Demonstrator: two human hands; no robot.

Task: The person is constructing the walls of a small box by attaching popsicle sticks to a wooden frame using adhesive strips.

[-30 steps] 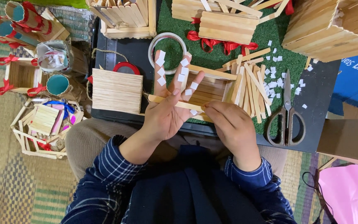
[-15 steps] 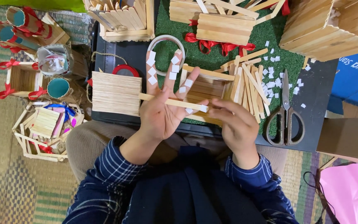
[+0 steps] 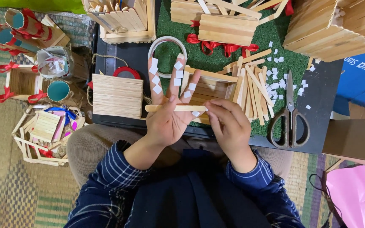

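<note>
Lying across left hand (image 3: 170,114), wooden stick (image 3: 175,108)

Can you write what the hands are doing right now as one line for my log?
left hand: open, white tape squares on fingers, wooden stick across palm | right hand: pinching stick's end | scissors: lying on mat, untouched

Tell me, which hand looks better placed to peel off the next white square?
Probably the right hand: its fingertips sit free at the stick. The left hand lies open, palm up, carrying the white squares on its fingers.
</note>
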